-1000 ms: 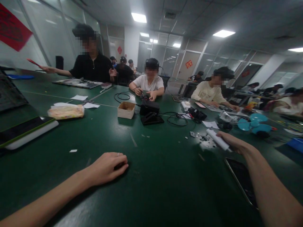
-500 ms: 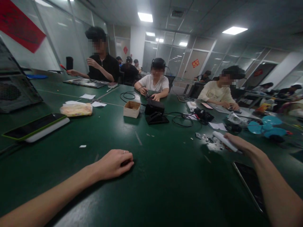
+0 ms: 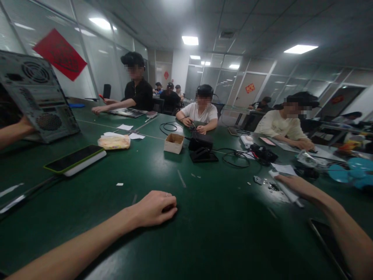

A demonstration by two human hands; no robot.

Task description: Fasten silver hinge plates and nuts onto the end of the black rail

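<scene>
My left hand (image 3: 154,208) rests palm-down on the green table (image 3: 204,233), its fingers curled under and a ring on one finger; nothing shows in it. My right hand (image 3: 294,186) reaches out at the right and is wrapped around a white stick-shaped tool (image 3: 285,188), which points toward a scatter of small metal parts (image 3: 264,181) on the table. A dark phone (image 3: 330,245) lies under my right forearm.
A phone on a white power bank (image 3: 75,159), a wrapped food packet (image 3: 114,142), a small cardboard box (image 3: 173,143), a black device with cables (image 3: 201,147), blue fan blades (image 3: 351,171) and a computer case (image 3: 37,97) stand around. Several people sit across the table.
The view has swung to the left, bringing the computer case and another person's arm into sight. Both my hands hold the same places on the table.
</scene>
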